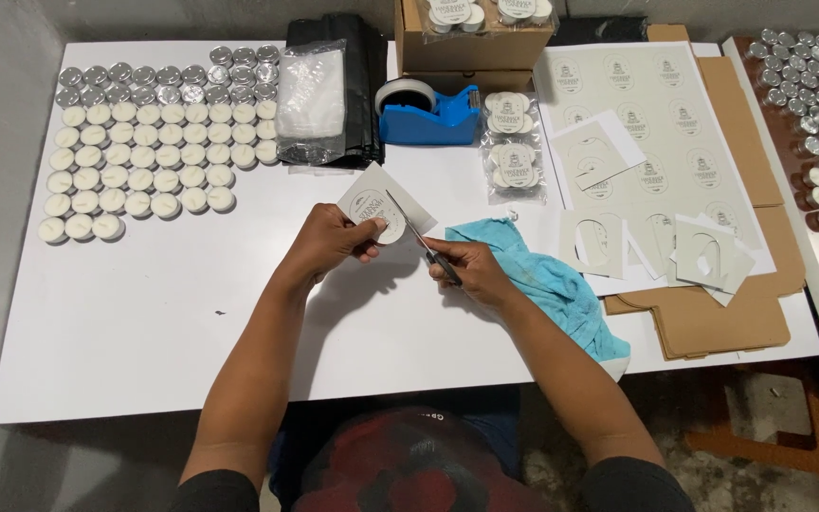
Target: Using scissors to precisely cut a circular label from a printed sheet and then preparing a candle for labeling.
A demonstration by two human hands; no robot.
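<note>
My left hand (332,242) holds a grey paper piece (372,204) printed with a round label, above the white table (144,322). My right hand (471,270) grips small scissors (416,234), whose blades cut into the paper's right side. The two hands are close together near the table's middle. A blue cloth (552,284) lies just right of my right hand.
Rows of white tealight candles (139,171) and silver cups fill the far left. A blue tape dispenser (428,112), clear bags, bagged candles (512,147), a label sheet (646,114), cut scraps (703,251), flat cardboard and a box (471,43) lie behind and right.
</note>
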